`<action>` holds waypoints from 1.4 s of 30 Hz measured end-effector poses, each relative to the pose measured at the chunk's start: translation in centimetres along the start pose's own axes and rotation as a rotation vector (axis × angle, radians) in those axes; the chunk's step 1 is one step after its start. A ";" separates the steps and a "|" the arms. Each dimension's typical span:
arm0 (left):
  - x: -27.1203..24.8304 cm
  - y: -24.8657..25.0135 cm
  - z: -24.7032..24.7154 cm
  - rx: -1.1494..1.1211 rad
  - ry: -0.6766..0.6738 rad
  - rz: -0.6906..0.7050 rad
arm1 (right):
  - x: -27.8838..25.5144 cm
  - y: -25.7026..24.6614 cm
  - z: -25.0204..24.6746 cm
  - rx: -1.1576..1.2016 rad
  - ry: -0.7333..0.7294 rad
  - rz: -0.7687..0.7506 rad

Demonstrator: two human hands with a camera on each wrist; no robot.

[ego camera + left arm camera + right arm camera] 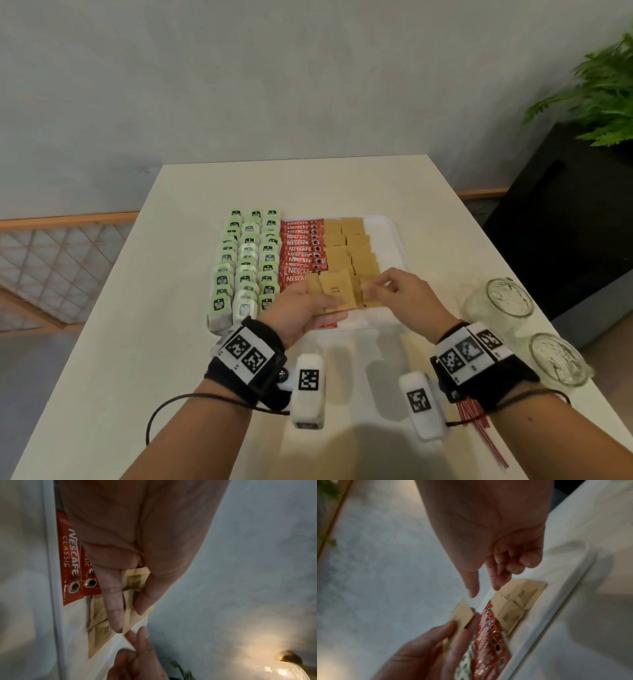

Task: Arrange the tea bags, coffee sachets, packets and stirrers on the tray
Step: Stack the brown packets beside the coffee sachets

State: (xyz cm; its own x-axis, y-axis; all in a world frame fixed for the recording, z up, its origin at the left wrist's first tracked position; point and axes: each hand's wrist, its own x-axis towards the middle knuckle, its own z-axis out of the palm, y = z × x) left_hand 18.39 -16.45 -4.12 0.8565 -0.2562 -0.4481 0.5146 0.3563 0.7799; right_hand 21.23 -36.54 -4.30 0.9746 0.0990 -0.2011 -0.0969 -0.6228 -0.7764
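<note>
Grey plaster wall backs a white table (171,274), with a dark cabinet and a fern (599,92) at the right. On the table sits a white tray (394,236) carrying rows of green tea bags (246,267), red coffee sachets (301,253) and brown packets (356,250). Two glass jars (510,298) stand right of the tray; red stirrers (479,421) lie under the right wrist. Above the tray's near edge, the left hand (301,311) holds a fan of brown packets (334,294), its fingers (115,601) below and thumb on top, clamped on them. The right hand (407,294) has its fingers (496,577) loosely curled at the fan's right end, thumb and forefinger slightly apart; whether they grip a packet cannot be told.
</note>
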 end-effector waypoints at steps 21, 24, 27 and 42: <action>-3.1 0.9 1.3 0.405 -0.010 0.131 | -3.0 -2.1 -2.5 0.144 -0.326 -0.213; -3.1 0.4 1.9 0.455 -0.143 0.050 | -2.5 -2.8 -2.8 0.149 -0.283 -0.212; -2.5 -0.2 2.5 0.421 -0.135 0.055 | -2.1 -3.0 -2.6 0.236 -0.195 -0.196; 0.7 2.6 -1.0 0.243 0.249 0.158 | 1.1 1.1 0.1 0.143 -0.036 0.086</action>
State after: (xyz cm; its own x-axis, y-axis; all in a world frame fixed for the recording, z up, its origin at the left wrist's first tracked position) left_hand 20.34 -14.77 -2.83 0.9233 0.0220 -0.3834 0.3767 0.1426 0.9153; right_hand 22.20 -37.02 -5.50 0.9537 0.0797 -0.2900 -0.2100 -0.5140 -0.8317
